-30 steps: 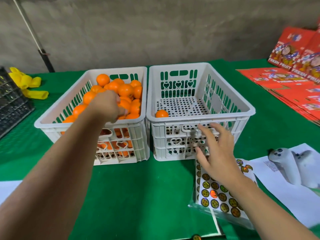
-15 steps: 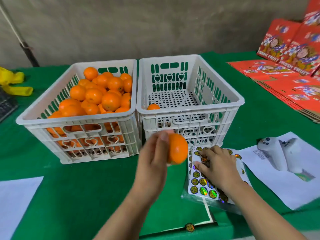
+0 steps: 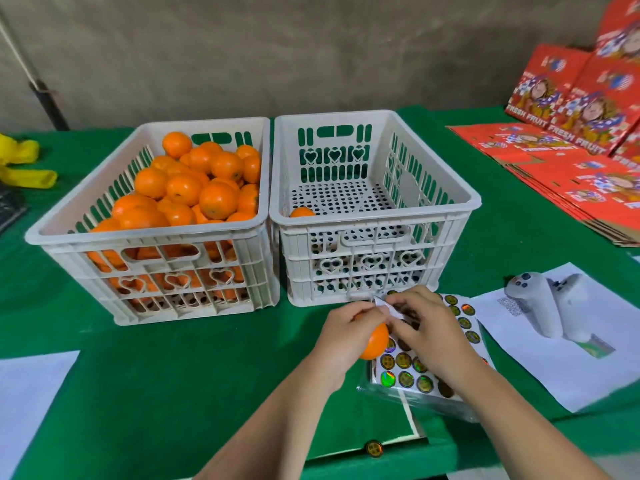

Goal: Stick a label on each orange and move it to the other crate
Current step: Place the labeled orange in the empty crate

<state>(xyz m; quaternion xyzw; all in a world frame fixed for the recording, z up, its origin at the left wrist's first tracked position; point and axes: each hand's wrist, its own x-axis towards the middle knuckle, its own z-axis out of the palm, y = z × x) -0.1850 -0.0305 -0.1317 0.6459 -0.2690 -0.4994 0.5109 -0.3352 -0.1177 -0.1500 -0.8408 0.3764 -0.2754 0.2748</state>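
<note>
here we work outward from the near-empty crate [image 3: 374, 216], our landmark. just left of it, touching side by side, stands the full crate [image 3: 152, 223] heaped with oranges; inside the landmark, in its near-left corner, sits one orange [image 3: 302, 212] already moved. just in front of the landmark's near wall lies the label sheet [image 3: 429, 358] on the green cloth [image 3: 173, 375]. over the sheet's left edge our left hand [image 3: 346, 336] has its fingers curled round the orange in hand [image 3: 375, 341], cupping it from the left and above, so only its lower right face shows. our right hand [image 3: 427, 327] pinches what looks like a lifted corner of the sheet [image 3: 382, 308], thumb and forefinger closed on it, just above the fruit; whether a label is already free we cannot tell. we judge the orange firm, light, slightly waxy, best held round its middle. the label should be flimsy and tacky, best taken by its edge.
</note>
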